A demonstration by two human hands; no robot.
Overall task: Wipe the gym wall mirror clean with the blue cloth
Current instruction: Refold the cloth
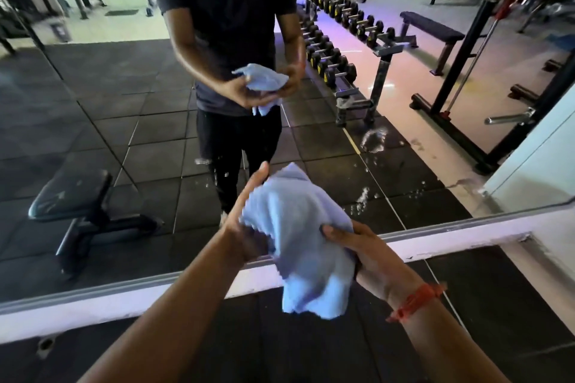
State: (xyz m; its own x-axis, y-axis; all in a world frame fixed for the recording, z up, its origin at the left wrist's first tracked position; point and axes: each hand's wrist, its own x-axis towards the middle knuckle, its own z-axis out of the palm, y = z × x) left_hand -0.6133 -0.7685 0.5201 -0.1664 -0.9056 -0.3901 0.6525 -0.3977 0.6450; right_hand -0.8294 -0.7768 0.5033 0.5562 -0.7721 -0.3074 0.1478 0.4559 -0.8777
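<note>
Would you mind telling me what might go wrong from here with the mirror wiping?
The blue cloth is bunched between the left hand and right hand, with a loose end hanging; wiped like that, it may smear rather than clear the white splatter on the mirror. The splatter spreads low toward the mirror's bottom edge, so patches there are easily missed.

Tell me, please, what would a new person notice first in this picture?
First, the blue cloth at the centre, held by both the left hand and the right hand. Behind it, the wall mirror shows white splash marks low on the right and reflects a long row of dumbbells.
</note>
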